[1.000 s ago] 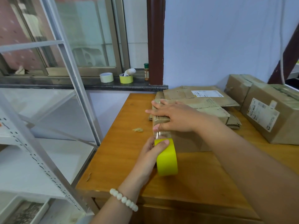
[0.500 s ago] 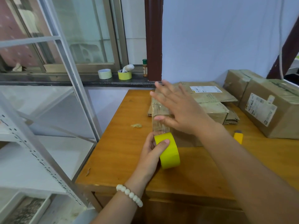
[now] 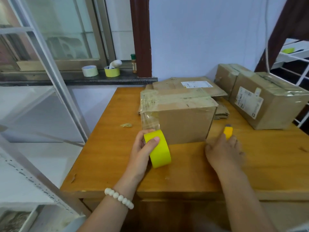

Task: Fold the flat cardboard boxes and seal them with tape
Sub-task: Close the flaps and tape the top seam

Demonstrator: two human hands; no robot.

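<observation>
I see a wooden bench (image 3: 103,164), with a metal shelf frame (image 3: 55,81) along its left edge and two sealed boxes (image 3: 267,104) at its far right corner. The folded cardboard box (image 3: 184,124) sits mid-bench, with flat cardboard (image 3: 189,84) stacked behind it toward the far edge. Bare wood runs along the near edge. The left hand (image 3: 142,148) grips the yellow tape roll (image 3: 158,148) at the box's near left corner. The right hand (image 3: 224,151), blurred, reaches a yellow knife (image 3: 228,131); I cannot tell if it grips.

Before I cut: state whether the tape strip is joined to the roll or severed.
Joined: clear strip runs from yellow roll in left hand up the box corner.
</observation>
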